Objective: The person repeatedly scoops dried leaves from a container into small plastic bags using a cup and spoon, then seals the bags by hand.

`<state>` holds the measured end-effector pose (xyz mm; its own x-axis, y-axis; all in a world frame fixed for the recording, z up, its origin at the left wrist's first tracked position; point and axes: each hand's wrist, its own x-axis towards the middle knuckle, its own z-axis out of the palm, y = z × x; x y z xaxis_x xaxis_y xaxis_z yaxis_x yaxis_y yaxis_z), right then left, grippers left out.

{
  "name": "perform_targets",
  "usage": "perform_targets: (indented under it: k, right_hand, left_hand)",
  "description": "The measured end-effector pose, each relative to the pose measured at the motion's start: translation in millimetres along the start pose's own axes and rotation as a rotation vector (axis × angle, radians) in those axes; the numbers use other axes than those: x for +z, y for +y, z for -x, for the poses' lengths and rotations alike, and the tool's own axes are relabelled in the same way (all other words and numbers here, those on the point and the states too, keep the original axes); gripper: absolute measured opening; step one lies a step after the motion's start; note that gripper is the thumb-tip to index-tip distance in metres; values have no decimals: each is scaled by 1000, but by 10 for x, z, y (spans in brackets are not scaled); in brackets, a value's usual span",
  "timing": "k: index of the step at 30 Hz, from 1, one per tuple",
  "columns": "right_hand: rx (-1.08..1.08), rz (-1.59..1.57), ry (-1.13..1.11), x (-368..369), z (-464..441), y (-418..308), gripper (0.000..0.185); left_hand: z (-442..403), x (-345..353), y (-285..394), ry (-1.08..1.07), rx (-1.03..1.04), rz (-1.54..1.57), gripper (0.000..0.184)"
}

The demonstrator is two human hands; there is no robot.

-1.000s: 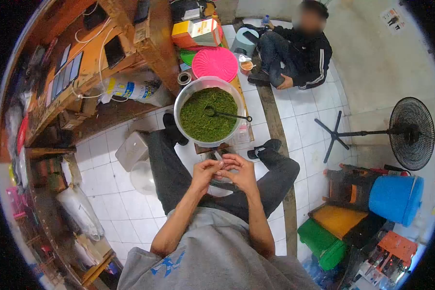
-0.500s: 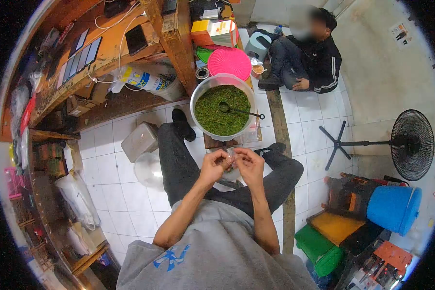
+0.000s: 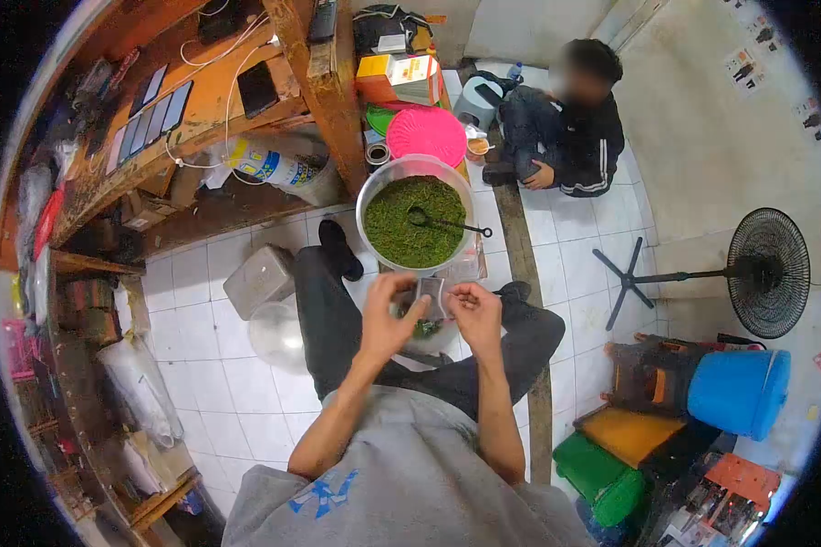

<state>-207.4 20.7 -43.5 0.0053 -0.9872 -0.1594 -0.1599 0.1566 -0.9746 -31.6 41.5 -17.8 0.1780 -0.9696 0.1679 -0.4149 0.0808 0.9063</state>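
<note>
Both forearms [image 3: 494, 406] are stretched forward, angled inward; the left hand [image 3: 388, 321] is held just beside the right hand [image 3: 477, 319]. The right fingers [image 3: 468, 291] are pinched toward the thumb [image 3: 456, 306]; the left fingers [image 3: 394, 283] are curved.

I can't tell what is in the small clear packet [image 3: 432, 294] that the right hand [image 3: 475, 316] pinches; the left hand [image 3: 389, 316] blurs, its hold unclear. The two hands partly hide the green shreds [image 3: 426, 329] below. Print on the wall notices [image 3: 744, 71] is too small to read. The grey shirt [image 3: 410, 474] runs off the bottom edge.
</note>
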Motion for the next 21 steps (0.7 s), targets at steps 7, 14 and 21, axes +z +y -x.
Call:
perform_targets:
  k: [7,14,21]
  right_hand:
    - [132,-372,-146,-133,10,-192,10]
    - [132,16,-350,-131,-48,-581,32]
    - [-56,351,-428,35,-316,-702,24]
  left_hand:
    - [-169,-283,-222,-330,-430,549,51]
    - [-349,-475,257,-255,292,-224,72]
    - [-285,-334,-182,-419,272,-224,64]
